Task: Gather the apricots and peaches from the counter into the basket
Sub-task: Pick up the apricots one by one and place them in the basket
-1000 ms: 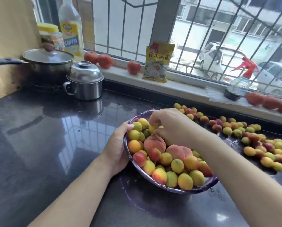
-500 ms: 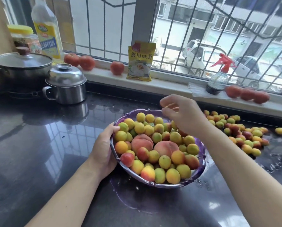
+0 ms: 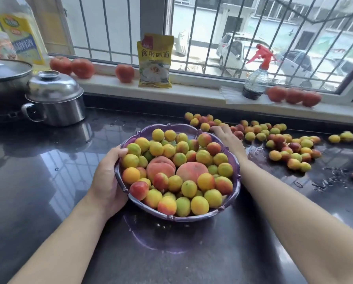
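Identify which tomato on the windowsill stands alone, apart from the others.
The tomato just left of the yellow packet stands alone; the others sit touching in a pair and a trio.

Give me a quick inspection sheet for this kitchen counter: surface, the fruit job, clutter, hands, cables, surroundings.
Surface: dark glossy counter, wet patches near the loose fruit.
Job's things: purple basket heaped with apricots and two peaches; loose apricots lie scattered on the counter to its right.
Clutter: lidded steel pot, larger lidded pan, oil bottle.
Hands: left hand grips the basket rim; right hand reaches flat over the loose apricots, holding nothing visible.
Cables: nothing seen.
Surroundings: windowsill with tomatoes, yellow packet, spray bottle; barred window, parked cars outside.
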`<state>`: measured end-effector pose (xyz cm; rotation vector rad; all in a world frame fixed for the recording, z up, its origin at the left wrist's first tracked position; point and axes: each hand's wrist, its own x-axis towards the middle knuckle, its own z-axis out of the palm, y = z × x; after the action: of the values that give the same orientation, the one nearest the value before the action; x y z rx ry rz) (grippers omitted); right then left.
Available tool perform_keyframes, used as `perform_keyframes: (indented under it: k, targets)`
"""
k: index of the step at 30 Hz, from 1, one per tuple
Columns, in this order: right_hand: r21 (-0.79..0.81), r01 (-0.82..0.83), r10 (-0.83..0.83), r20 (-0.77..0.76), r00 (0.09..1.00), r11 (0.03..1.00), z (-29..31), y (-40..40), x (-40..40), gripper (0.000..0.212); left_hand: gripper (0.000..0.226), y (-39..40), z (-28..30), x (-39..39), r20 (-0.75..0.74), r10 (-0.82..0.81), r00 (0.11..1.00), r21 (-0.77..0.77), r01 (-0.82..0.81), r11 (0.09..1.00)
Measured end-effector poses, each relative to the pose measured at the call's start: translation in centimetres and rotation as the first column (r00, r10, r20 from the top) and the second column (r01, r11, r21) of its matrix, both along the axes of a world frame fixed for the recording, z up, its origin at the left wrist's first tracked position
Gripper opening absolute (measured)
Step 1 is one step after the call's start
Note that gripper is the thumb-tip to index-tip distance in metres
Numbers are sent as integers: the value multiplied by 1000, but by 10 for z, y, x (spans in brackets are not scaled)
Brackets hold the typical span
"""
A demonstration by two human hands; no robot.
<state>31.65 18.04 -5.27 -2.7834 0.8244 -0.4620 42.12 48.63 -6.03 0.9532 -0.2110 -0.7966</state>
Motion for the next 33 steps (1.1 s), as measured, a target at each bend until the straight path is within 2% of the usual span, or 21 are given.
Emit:
perform_keyframes:
  k: [5,8,11,14,17,21,23,26,33]
  targets:
    - [-65,3,-6,-51,999,998,-3,-19,30,53,62,1,0,1,-9,-8,1000,-5,8,1000]
    - [-94,-6,1,-59,998,996,-7,-29,38,51,65,0,0,2,-2,-13,1000,-14,13,1000]
    - [-77,22,-23,-5,1000,997,-10,-33,40,45,69,-1,1,1,-7,-16,1000,-15,15,1000]
    - [-27,46,-44,80,996,999,-10,-34,41,44,71,-1,2,0,-11,-17,1000,-17,17,1000]
    - [49,42,-51,184,982,998,-10,-35,39,33,70,-1,4,0,-17,-29,999,-26,28,999]
    - [211,-16,-57,333,941,977,-1,-33,27,45,69,0,6,-2,-21,-42,999,-35,41,999]
    - [309,-58,-61,363,930,949,8,-30,14,42,68,0,7,-2,-33,-46,998,-41,45,998]
    - [439,-109,-73,377,923,892,32,-18,-12,30,64,0,8,-2,-28,-38,999,-37,37,999]
    - [482,-255,133,272,953,839,101,44,-40,28,53,-1,8,-5,-27,7,1000,-34,-8,999]
